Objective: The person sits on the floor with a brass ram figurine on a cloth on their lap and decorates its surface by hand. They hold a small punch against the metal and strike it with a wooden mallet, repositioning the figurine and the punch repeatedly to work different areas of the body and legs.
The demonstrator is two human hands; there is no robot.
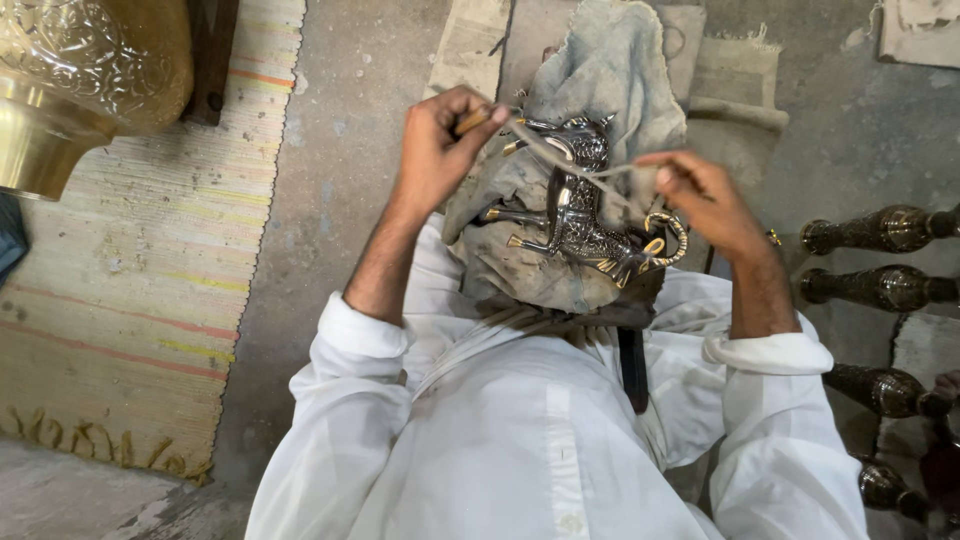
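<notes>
So, looking straight down here: the left hand [435, 145] has its grip pinched tight around one end of a thin pale strip [560, 160], up near a small wooden-looking handle that I can't make out well. The right hand [700, 200] has the other end nipped between thumb and fingertips, so the strip runs taut between the two hands. It passes right across the upper part of a metal horse figurine [580, 215], silver-toned with brass hooves and a curled brass tail, touching it around the neck area. The figurine lies on its side on a grimy grey cloth [610, 70] bunched over the person's lap, between the two hands. Both forearms come out of rolled white sleeves [520, 440].

Off to the right, a few dark engraved metal pieces [880, 230] lie on the concrete floor [340, 150]. Upper left there's a big embossed brass vessel [80, 70] above a striped woven mat [140, 260].
</notes>
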